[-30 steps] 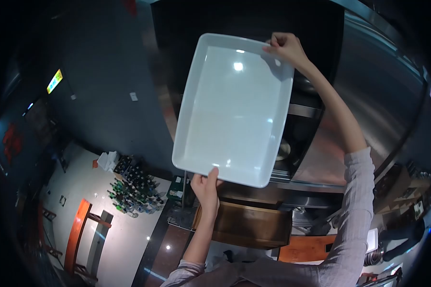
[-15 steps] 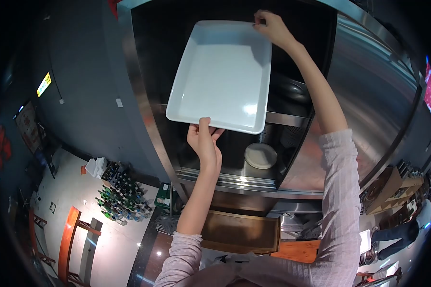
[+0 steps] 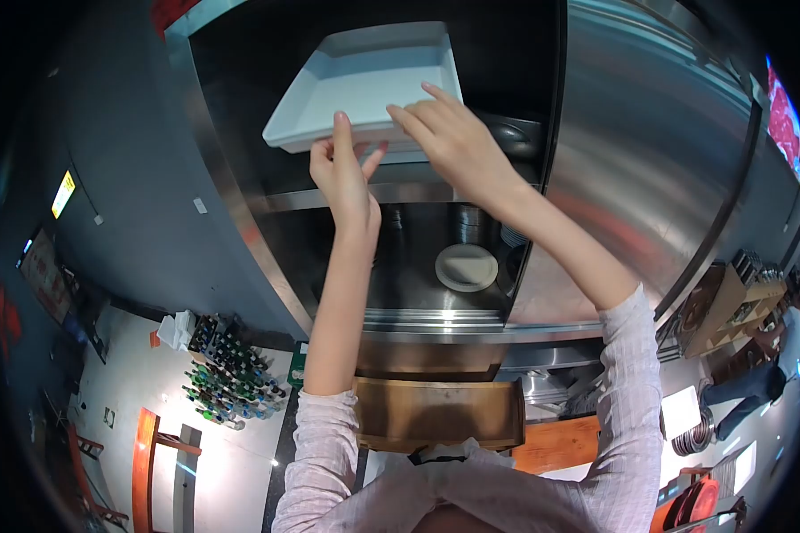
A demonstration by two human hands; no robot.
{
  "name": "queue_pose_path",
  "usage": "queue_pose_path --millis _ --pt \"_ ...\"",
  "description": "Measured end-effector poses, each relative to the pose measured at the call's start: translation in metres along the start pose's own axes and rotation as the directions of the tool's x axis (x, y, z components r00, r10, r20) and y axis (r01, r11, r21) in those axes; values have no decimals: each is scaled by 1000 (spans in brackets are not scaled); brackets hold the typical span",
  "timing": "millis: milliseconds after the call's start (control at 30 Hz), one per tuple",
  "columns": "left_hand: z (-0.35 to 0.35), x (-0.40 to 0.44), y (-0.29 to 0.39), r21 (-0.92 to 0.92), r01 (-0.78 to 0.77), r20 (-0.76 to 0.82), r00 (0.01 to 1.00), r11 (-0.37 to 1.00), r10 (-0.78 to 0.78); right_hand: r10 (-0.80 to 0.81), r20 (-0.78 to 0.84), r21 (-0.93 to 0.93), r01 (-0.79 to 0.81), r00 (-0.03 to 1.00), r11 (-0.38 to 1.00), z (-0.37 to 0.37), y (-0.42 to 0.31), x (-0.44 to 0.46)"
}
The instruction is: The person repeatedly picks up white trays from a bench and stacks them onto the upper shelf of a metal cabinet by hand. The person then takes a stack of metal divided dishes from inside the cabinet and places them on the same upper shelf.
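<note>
Presently, white tray (image 3: 364, 89): smooth, glossy, rectangular with raised, flared walls, its visible inside bare; it is beyond both hands, tilted, in the upper compartment of the cabinet (image 3: 180, 75). Whether it rests on anything is unclear.
Left hand (image 3: 345, 182): holding the tray's near edge, thumb over the rim, fingers below.
Right hand (image 3: 458, 142): open, fingers partly spread and curved over the near right rim; contact cannot be told.
Dark rounded vessel (image 3: 511, 135): shiny, just right of the right hand, contents hidden.
Lower compartment, below the hands: pale round dish (image 3: 467, 268) on brushed steel, stacked dishes (image 3: 471, 222) behind it.
Steel panel (image 3: 640, 160): reflective, right of the right hand.
Brown box (image 3: 440, 413): rectangular, open-topped, below the hands.
Bottles (image 3: 231, 364): mostly green, clustered on the floor, well apart from the left hand.
</note>
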State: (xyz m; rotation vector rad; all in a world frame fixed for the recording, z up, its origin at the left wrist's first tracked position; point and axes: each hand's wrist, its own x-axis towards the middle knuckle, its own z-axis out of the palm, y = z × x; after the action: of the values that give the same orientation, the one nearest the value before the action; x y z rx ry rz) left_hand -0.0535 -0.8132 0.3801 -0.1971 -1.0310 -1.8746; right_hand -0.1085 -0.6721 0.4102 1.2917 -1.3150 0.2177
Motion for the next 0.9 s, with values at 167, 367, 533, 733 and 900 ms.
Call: queue_pose_path --millis 167,367,533,733,900 --pt "-3 19 13 71 -97 193 978 993 81 82 -104 21 -80 991 997 2 34 30" --pt "-10 37 33 516 -683 295 709 517 641 257 -97 77 -251 961 965 1 62 50" --pt "-5 71 34 685 -726 636 559 -56 532 369 34 149 -370 929 917 10 71 53" --pt "-9 94 12 700 -702 678 598 -130 427 259 -64 13 -259 964 966 47 79 42" --pt "-12 111 -3 688 -699 709 590 -195 387 222 -78 -229 -235 972 945 77 84 28"
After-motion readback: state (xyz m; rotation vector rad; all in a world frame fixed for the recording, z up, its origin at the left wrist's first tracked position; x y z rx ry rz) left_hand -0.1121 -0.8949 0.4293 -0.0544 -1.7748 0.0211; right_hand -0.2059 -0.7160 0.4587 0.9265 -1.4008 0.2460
